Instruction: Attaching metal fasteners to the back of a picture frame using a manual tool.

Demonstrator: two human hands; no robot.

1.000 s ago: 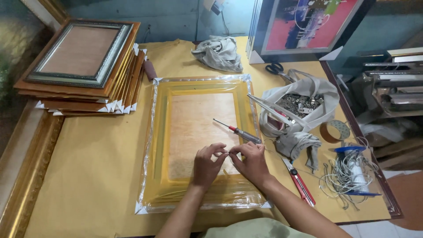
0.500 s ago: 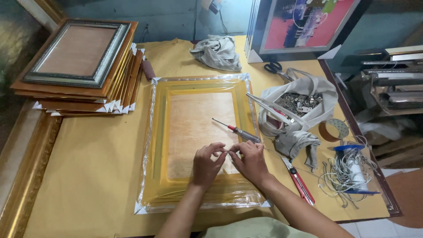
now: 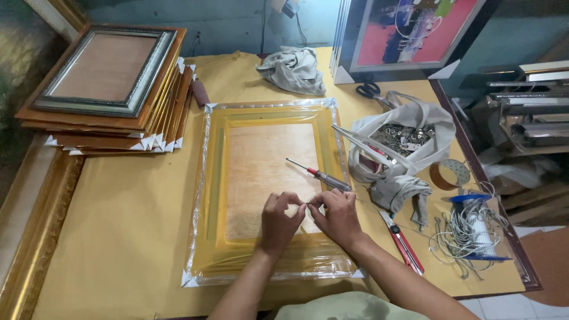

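- On top of the yellow frame [image 3: 269, 178], lying face down in clear wrap at table middle: left hand [image 3: 278, 222] and right hand [image 3: 339, 216], fingertips meeting.
- Pinching a tiny metal bit [image 3: 306, 204] between thumbs and first fingers of both hands; other fingers curled in. Too small to tell what kind of bit.
- To do it well: keep both wrists resting on the frame back, hold the bit low and steady, squeeze softly so nothing slips onto the wrap.
- At 1 o'clock from the hands, just beside: one screwdriver [image 3: 317, 174] with a red handle, lying on the frame.
- At 4 o'clock: one red cutter [image 3: 403, 244] on the table.
- At 3 o'clock, well apart: one blue spool [image 3: 474, 228] with loose wire around.
- At 2 o'clock: one grey bag [image 3: 409, 139] full of small metal parts.
- At 12 o'clock, far up: one crumpled cloth [image 3: 293, 70] and one pair of scissors [image 3: 368, 90].
- At 10 o'clock: one stack of frames [image 3: 106, 89], several high, exact count hard to tell.
- Two hands, one frame under them.
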